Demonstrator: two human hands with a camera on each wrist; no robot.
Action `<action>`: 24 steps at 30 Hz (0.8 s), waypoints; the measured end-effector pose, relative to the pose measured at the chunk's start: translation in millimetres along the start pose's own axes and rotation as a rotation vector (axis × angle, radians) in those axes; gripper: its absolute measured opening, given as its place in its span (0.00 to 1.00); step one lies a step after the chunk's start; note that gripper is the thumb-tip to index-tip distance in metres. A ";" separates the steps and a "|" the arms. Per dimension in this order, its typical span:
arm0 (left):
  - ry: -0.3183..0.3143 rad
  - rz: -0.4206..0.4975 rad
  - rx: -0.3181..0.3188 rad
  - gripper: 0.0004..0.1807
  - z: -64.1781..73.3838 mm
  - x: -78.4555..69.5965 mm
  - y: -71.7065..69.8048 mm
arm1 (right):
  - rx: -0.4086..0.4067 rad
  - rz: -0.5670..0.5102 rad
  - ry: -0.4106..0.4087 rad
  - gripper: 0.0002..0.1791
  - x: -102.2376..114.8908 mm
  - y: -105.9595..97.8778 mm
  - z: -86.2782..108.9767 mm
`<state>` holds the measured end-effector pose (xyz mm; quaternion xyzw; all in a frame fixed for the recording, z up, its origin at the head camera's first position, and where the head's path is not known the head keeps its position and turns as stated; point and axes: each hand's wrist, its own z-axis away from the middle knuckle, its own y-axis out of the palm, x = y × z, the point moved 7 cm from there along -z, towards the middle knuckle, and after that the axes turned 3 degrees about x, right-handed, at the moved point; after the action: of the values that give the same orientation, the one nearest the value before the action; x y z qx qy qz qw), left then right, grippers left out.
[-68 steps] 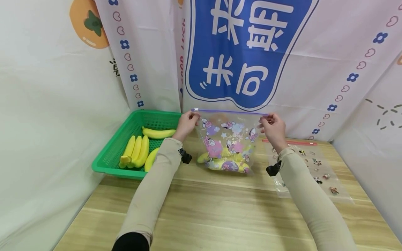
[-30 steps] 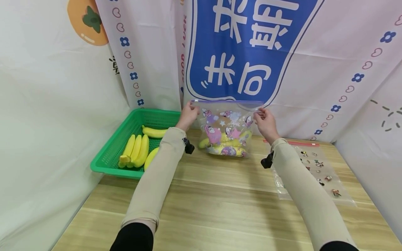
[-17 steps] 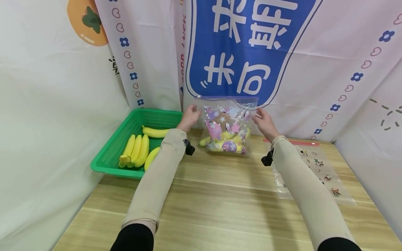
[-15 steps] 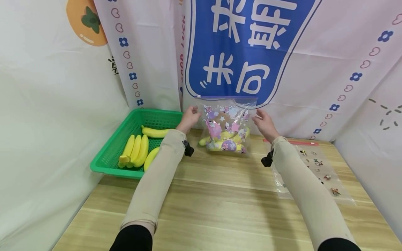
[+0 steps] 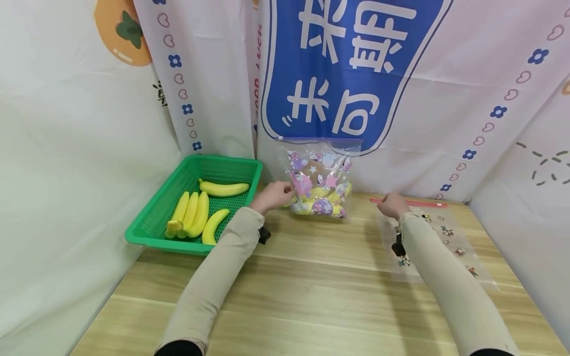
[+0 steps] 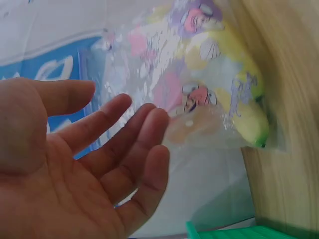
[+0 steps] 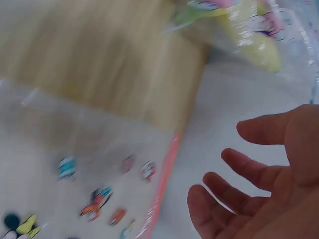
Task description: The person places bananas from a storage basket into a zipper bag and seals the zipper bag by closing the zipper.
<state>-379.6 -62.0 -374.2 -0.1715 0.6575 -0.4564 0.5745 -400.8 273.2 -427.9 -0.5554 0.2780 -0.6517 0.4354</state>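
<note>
A clear zip bag [image 5: 314, 168] with a purple top and cartoon prints stands upright against the back cloth. Yellow bananas [image 6: 251, 117] show through its lower part. At the bag's lower left side is my left hand [image 5: 275, 195], its fingers loosely bent and holding nothing; whether they touch the plastic is unclear. My right hand [image 5: 394, 205] hovers by the left end of a second zip bag [image 5: 451, 262], which lies flat with a red zip strip [image 7: 162, 191]. In the right wrist view its fingers are relaxed, with nothing between them.
A green basket [image 5: 133, 235] stands at the back left, with several yellow bananas [image 5: 222, 189] inside. The wooden table [image 5: 311, 296] meets a printed cloth [image 5: 218, 89] at its back edge. White cloth walls [image 5: 80, 163] stand at the sides.
Both hands have let go of the purple-topped bag, which now stands by itself. The left hand has moved down along its side; the right has moved right and down towards the red-zip bag.
</note>
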 end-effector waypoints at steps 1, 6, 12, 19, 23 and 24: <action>0.008 -0.014 0.016 0.14 3.7 -1.2 4.5 | 0.012 0.022 0.026 0.17 -8.5 2.6 1.0; 0.025 -0.062 0.051 0.13 17.5 -5.2 20.8 | 0.032 0.128 0.111 0.23 -35.9 9.8 6.5; 0.040 -0.098 0.066 0.11 22.7 -10.9 30.3 | 0.038 0.100 0.104 0.26 -45.1 29.6 -4.5; 0.036 -0.069 0.080 0.11 22.8 -13.8 38.3 | 0.052 0.195 0.145 0.25 -45.8 45.4 -10.9; 0.031 -0.062 0.090 0.12 22.8 -11.7 41.4 | 0.050 0.216 0.133 0.15 -35.2 46.9 -7.6; 0.027 -0.059 0.091 0.12 22.9 -11.0 41.9 | 0.049 0.216 0.126 0.13 -33.5 47.8 -7.7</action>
<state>-343.1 -41.0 -399.2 -0.1583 0.6384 -0.5048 0.5590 -395.7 279.3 -486.2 -0.4695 0.3471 -0.6410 0.4983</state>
